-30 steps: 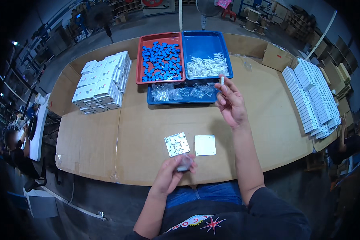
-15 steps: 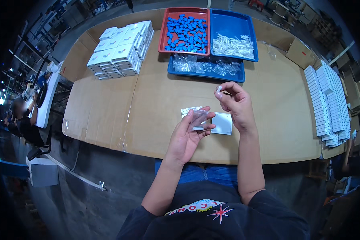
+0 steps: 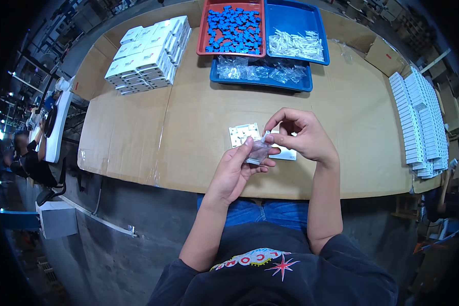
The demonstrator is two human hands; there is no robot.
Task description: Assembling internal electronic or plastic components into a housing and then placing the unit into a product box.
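My left hand (image 3: 233,172) holds a small clear plastic bag (image 3: 260,151) between thumb and fingers, with a small white piece inside near its lower edge. At the bag's mouth, my right hand (image 3: 306,136) pinches a small white plastic piece (image 3: 266,134) between thumb and forefinger. Both hands meet over the near middle of the table. Behind them lies a white plate with holes and raised parts (image 3: 244,133), its lower part covered by my left hand. A plain white plate (image 3: 286,154) lies to its right, partly hidden under my right hand.
A red tray (image 3: 200,41) of blue parts and a blue tray (image 3: 289,15) of white pieces stand at the back. Before them, another blue tray (image 3: 219,80) holds clear bags. White boxes (image 3: 147,56) are stacked left; white units (image 3: 418,120) line the right edge. A co-worker (image 3: 28,158) sits far left.
My right hand has come down and toward the left, bringing the white piece to the bag's mouth. The view has shifted slightly, and the white plate with holes shows more.
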